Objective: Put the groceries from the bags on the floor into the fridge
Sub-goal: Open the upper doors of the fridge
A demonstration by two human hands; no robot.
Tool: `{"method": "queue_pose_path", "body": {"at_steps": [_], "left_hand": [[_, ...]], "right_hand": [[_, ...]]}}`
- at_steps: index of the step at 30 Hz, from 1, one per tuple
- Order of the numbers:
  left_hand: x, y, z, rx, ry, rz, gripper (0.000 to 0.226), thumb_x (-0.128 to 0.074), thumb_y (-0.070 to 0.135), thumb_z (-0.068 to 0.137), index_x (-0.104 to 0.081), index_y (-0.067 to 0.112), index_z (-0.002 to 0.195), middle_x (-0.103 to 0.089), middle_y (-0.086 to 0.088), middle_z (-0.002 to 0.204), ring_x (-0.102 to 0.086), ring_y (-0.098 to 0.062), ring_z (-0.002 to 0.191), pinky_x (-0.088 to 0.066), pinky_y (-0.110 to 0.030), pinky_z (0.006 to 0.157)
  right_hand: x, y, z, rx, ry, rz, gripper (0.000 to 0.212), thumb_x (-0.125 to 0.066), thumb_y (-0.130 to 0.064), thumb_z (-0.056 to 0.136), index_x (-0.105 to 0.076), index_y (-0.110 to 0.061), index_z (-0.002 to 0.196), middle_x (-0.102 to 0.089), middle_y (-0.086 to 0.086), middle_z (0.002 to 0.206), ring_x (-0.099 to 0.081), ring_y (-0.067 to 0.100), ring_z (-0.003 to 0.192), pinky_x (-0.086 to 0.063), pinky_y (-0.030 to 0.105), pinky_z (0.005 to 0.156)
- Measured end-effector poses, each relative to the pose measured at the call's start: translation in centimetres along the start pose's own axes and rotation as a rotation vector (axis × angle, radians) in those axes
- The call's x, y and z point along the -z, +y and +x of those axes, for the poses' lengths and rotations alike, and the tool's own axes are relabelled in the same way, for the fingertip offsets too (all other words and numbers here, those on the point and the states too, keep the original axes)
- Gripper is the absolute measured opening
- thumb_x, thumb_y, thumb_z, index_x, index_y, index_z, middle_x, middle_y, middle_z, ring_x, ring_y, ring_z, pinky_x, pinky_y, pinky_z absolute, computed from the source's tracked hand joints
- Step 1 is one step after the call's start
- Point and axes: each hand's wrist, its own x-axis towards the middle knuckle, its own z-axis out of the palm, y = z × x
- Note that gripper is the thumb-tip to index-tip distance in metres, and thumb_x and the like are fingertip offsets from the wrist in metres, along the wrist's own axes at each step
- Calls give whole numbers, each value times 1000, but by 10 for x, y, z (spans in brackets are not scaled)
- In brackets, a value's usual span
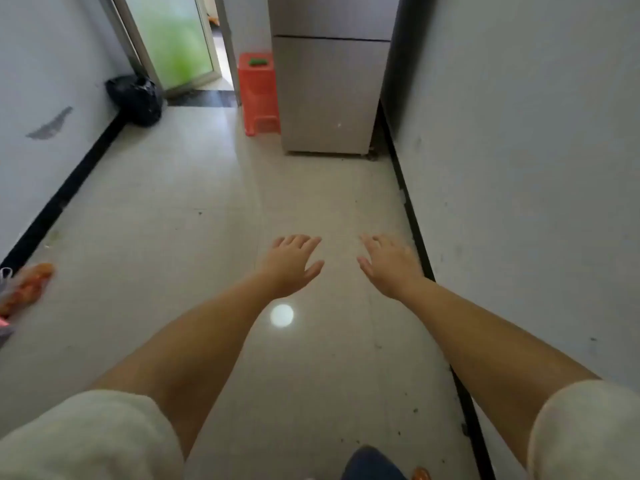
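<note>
A pale tiled floor [194, 216] runs as a corridor between two white walls, each edged by a dark skirting strip, and the middle stretch lies open up to the fridge [329, 81]. The fridge stands at the far end against the right wall, both doors closed, with an orange plastic stool [259, 95] touching its left side (a small green thing rests on the stool top). A black bag [135, 98] sits in the far left corner by a frosted glass door. At the left edge, near the skirting, a clear bag of groceries [26, 289] with orange contents lies on the floor, partly cut off.

The left hand [289, 268] and the right hand [389, 268] reach forward over the floor, palms down, each grip wide and empty. The groceries lie well apart to the left of both hands; the fridge is well ahead.
</note>
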Motion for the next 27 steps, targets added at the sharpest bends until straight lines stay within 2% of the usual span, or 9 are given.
{"method": "queue_pose_path", "body": {"at_steps": [6,9,15,21,27], "left_hand": [[1,-15,79,5,-94,-46,55,-33,45,98,-31,17,145,-41,-8,145,-39,-26,133,-30,-40,109],[6,-22,137,29,-113,-76,51,-35,44,98,-39,16,140,-47,-10,140,-44,-28,128,-34,-40,105],[36,-41,272,101,-92,-120,50,-34,45,98,-39,17,140,-48,-9,139,-45,-26,128,-37,-40,104],[74,-81,387,160,-57,-169,51,-35,44,98,-38,17,141,-46,-9,140,-44,-26,128,-37,-40,105],[105,-153,518,179,0,-173,51,-37,45,97,-39,18,141,-46,-7,141,-43,-26,129,-37,-39,103]], "right_hand": [[-4,27,63,6,-108,26,50,-30,-42,99,-28,-20,145,-43,12,139,-42,30,125,-40,42,96],[2,51,116,16,-140,57,51,-31,-41,100,-26,-20,146,-40,13,141,-41,31,127,-41,43,96],[37,107,243,70,-191,73,54,-31,-41,100,-21,-21,148,-33,9,149,-37,29,133,-38,42,101],[88,146,375,62,-166,53,53,-30,-37,101,-21,-15,149,-35,12,146,-37,30,131,-35,40,103],[112,155,523,116,-123,17,55,-31,-38,101,-19,-17,150,-31,12,148,-36,30,132,-37,41,102]]}}
